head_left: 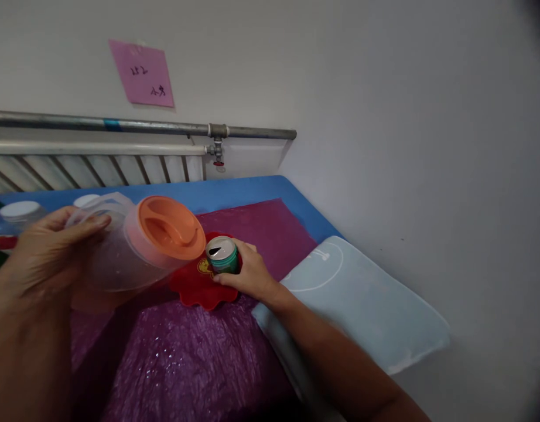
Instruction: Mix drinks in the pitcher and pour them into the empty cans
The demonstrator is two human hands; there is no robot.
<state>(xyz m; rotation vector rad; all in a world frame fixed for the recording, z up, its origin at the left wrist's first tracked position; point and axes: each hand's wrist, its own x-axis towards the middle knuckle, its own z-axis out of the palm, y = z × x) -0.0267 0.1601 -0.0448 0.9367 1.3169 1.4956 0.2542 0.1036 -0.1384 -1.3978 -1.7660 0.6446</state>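
Observation:
My left hand (63, 240) grips the handle of a clear plastic pitcher (120, 258) with an orange lid (171, 227). The pitcher is tilted, its lid end leaning right toward a green drink can (225, 264). Around the can's right side, my right hand (248, 269) has its thumb and fingers closed. The can is upright with its mouth open, over a red scalloped tray (204, 297) with a yellow design. Whether the can rests on the tray or is slightly lifted, I cannot tell.
Purple plastic sheeting (177, 357) covers much of the blue surface (252, 187). A light blue folded cloth (362, 293) lies at right. White-capped bottles (21, 211) stand at far left. Behind are a radiator (85, 170), a metal pipe (164, 127) and a pink note (142, 75) on the wall.

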